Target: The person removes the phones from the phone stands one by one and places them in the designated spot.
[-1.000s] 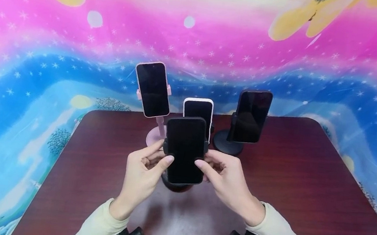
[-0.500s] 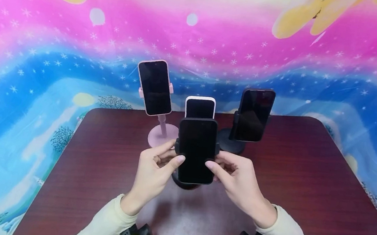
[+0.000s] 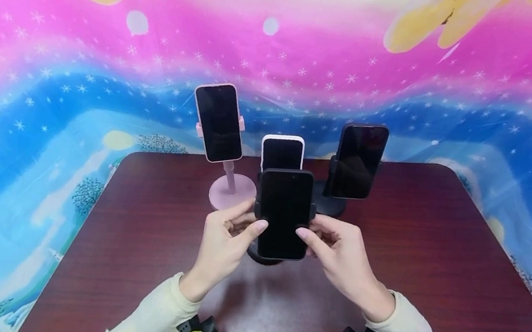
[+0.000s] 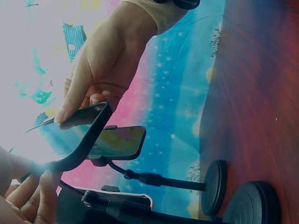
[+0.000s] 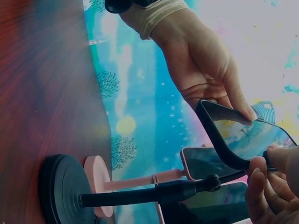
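Observation:
In the head view a black smartphone (image 3: 285, 212) stands upright, clamped in a black phone stand (image 3: 262, 257) whose round base shows below it. My left hand (image 3: 221, 246) pinches its lower left edge, thumb on the screen side and fingers behind. On the opposite edge my right hand (image 3: 349, 259) pinches it likewise. The left wrist view shows the right hand (image 4: 110, 58) on the far edge of the phone (image 4: 84, 140). In the right wrist view, the stand's pole (image 5: 140, 196) rises from its thick base (image 5: 63, 191).
Behind it stand a white-framed phone (image 3: 282, 151), partly covered, a pink-framed phone (image 3: 220, 122) on a pink stand (image 3: 230, 190), and another black phone (image 3: 359, 161) on a black stand (image 3: 333, 206). The brown table (image 3: 144, 262) backs onto a colourful cloth (image 3: 257, 76).
Both hands and the held phone with its stand have shifted right, now more squarely in front of the white-framed phone. The grips look unchanged. The head view has turned slightly.

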The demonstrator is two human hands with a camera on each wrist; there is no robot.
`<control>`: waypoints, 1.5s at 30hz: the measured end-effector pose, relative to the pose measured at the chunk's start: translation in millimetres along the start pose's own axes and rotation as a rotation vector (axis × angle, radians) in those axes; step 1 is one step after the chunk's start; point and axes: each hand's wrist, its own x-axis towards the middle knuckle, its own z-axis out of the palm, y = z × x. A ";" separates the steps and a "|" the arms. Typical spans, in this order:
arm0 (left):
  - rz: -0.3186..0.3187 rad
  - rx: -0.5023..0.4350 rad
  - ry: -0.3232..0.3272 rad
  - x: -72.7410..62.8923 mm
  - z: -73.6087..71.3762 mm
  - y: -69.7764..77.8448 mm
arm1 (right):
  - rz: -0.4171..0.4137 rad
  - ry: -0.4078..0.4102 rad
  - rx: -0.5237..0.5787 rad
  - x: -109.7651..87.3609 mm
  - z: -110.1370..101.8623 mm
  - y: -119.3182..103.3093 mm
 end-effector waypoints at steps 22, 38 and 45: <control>0.023 0.046 0.010 -2.3 1.4 -7.2 | -0.038 0.020 0.003 -4.4 7.2 7.1; 0.014 0.048 -0.002 -0.5 -1.7 -7.1 | -0.093 0.029 -0.021 1.7 3.3 5.4; 0.005 0.036 0.008 -0.5 -2.6 -8.3 | -0.113 0.104 -0.038 4.9 -4.3 8.4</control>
